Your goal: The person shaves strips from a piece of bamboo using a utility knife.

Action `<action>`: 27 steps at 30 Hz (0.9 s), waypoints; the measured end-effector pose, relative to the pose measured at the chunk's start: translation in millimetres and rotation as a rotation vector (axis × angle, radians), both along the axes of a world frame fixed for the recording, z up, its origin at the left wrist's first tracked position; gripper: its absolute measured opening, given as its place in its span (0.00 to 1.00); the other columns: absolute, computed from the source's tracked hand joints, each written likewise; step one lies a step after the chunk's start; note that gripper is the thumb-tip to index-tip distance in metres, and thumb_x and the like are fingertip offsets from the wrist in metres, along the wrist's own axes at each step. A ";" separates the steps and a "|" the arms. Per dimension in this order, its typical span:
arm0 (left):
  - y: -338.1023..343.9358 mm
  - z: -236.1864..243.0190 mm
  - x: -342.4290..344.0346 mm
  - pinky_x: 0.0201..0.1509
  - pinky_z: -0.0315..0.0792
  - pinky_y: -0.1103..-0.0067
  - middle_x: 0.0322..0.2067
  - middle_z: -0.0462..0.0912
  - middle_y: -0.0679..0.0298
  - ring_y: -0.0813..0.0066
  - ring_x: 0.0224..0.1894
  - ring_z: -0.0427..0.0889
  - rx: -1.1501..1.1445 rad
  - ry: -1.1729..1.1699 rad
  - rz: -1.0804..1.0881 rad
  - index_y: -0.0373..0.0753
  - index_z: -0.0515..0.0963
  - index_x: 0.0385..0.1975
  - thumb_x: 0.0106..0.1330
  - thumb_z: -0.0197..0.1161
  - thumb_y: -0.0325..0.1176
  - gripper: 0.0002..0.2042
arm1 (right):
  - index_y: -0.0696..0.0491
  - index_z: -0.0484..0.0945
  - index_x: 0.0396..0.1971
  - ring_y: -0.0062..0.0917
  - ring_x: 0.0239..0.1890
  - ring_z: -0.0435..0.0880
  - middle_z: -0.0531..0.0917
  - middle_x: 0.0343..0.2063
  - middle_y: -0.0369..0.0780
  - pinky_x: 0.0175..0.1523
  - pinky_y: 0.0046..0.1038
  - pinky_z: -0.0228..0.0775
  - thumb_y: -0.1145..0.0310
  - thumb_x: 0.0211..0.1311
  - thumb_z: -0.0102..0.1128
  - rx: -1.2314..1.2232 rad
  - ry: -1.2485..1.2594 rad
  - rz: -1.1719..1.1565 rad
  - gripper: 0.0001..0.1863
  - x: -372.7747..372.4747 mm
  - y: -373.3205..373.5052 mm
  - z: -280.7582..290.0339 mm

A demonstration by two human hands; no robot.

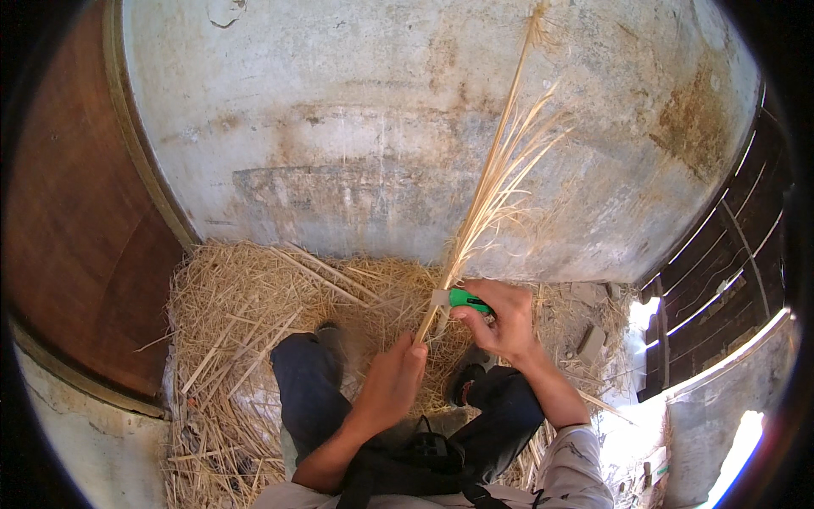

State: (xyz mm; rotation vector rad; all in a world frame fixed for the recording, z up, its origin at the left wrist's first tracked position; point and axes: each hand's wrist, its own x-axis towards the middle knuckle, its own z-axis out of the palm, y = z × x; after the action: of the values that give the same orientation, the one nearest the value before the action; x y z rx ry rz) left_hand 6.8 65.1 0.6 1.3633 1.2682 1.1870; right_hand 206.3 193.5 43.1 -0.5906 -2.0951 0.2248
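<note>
My left hand (393, 383) is closed around the lower end of a long, thin cane stalk (480, 199) that slants up and to the right in front of the wall. Pale shavings (511, 178) fan out along the stalk's right side, partly peeled from it. In my right hand (507, 320) is a green-handled utility knife (469, 300), gripped between thumb and fingers. Its flat blade lies against the stalk a little above my left hand. The lower tip of the stalk is hidden in my left fist.
Straw and shavings (233, 339) cover the floor around my feet, with several longer strips (326, 276) among them. A stained plaster wall (356, 144) rises ahead. To the left is a brown wooden door (80, 212); at the right, dark slats (721, 280) and a broken block (591, 343).
</note>
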 end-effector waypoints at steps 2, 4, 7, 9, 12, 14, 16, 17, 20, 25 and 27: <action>-2.5 0.7 2.9 0.32 0.67 0.64 0.20 0.72 0.57 0.64 0.22 0.73 0.049 0.034 0.018 0.34 0.71 0.40 0.88 0.47 0.45 0.19 | 0.58 0.89 0.39 0.37 0.28 0.90 0.90 0.31 0.45 0.36 0.32 0.81 0.65 0.60 0.79 0.018 0.001 -0.009 0.14 -1.5 -1.9 3.8; -4.6 5.0 3.5 0.29 0.61 0.70 0.20 0.68 0.66 0.75 0.22 0.66 0.064 0.015 0.032 0.36 0.71 0.37 0.88 0.47 0.44 0.19 | 0.57 0.90 0.40 0.37 0.28 0.91 0.91 0.31 0.44 0.35 0.33 0.82 0.64 0.59 0.80 0.019 -0.029 -0.018 0.15 -0.3 -2.7 5.6; -5.7 4.5 1.5 0.27 0.59 0.73 0.20 0.67 0.70 0.80 0.21 0.63 0.095 0.011 0.018 0.36 0.71 0.37 0.88 0.46 0.44 0.19 | 0.55 0.90 0.43 0.36 0.28 0.92 0.92 0.31 0.44 0.35 0.33 0.82 0.61 0.57 0.83 0.016 -0.075 -0.022 0.18 5.0 -3.6 4.7; -6.4 4.3 -0.3 0.28 0.61 0.69 0.20 0.69 0.63 0.69 0.21 0.68 0.112 0.035 0.006 0.35 0.71 0.38 0.88 0.48 0.42 0.17 | 0.55 0.91 0.43 0.36 0.27 0.91 0.91 0.29 0.43 0.33 0.33 0.81 0.60 0.57 0.84 0.049 -0.042 -0.015 0.19 3.8 -4.6 5.7; -8.2 7.1 -0.2 0.29 0.64 0.59 0.20 0.73 0.47 0.43 0.23 0.76 0.157 0.117 0.030 0.32 0.71 0.41 0.86 0.51 0.38 0.14 | 0.54 0.91 0.42 0.35 0.25 0.91 0.91 0.29 0.43 0.31 0.32 0.81 0.60 0.57 0.83 0.098 -0.036 -0.036 0.18 3.1 -3.6 6.9; -8.1 8.2 2.4 0.28 0.63 0.57 0.20 0.72 0.44 0.37 0.24 0.76 0.236 0.190 0.080 0.32 0.71 0.41 0.86 0.52 0.36 0.13 | 0.53 0.91 0.42 0.34 0.25 0.91 0.91 0.29 0.43 0.31 0.32 0.80 0.59 0.57 0.83 0.127 -0.045 -0.065 0.17 1.4 -1.7 7.9; -9.1 7.4 2.7 0.27 0.63 0.62 0.19 0.71 0.52 0.53 0.21 0.73 0.210 0.192 0.090 0.33 0.71 0.39 0.87 0.50 0.38 0.14 | 0.54 0.91 0.41 0.35 0.26 0.91 0.91 0.29 0.43 0.32 0.32 0.80 0.61 0.57 0.83 0.117 -0.060 -0.084 0.17 -0.6 -2.1 8.6; -9.7 6.5 2.8 0.27 0.63 0.64 0.19 0.70 0.56 0.62 0.19 0.71 0.197 0.192 0.094 0.34 0.72 0.39 0.87 0.49 0.39 0.15 | 0.56 0.91 0.40 0.36 0.26 0.91 0.91 0.29 0.44 0.33 0.32 0.81 0.62 0.56 0.83 0.092 -0.072 -0.093 0.17 -1.0 -3.2 9.0; -11.4 1.0 3.8 0.27 0.63 0.63 0.20 0.70 0.54 0.55 0.19 0.70 0.180 0.203 0.110 0.33 0.71 0.39 0.87 0.49 0.39 0.15 | 0.57 0.90 0.40 0.37 0.27 0.90 0.90 0.28 0.44 0.34 0.31 0.80 0.64 0.55 0.83 0.090 -0.051 -0.104 0.16 -4.0 -3.0 7.5; -18.4 -0.7 11.6 0.28 0.63 0.61 0.21 0.68 0.50 0.47 0.20 0.68 0.211 0.285 0.180 0.33 0.70 0.39 0.87 0.48 0.40 0.16 | 0.52 0.91 0.40 0.33 0.25 0.90 0.91 0.28 0.42 0.30 0.31 0.79 0.60 0.59 0.82 0.112 -0.054 -0.132 0.14 -2.3 1.4 7.6; -20.5 -0.5 11.7 0.28 0.63 0.60 0.21 0.68 0.49 0.47 0.20 0.68 0.175 0.273 0.173 0.34 0.70 0.39 0.87 0.49 0.41 0.16 | 0.53 0.91 0.40 0.34 0.24 0.90 0.90 0.27 0.42 0.30 0.32 0.78 0.60 0.62 0.80 0.133 -0.063 -0.152 0.14 -2.4 -1.0 10.0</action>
State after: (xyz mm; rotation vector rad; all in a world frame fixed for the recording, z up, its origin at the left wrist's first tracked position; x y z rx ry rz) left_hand 18.4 44.6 0.0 1.6119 1.5284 1.2854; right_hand 203.9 192.5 53.1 -0.6802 -2.0946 -0.0202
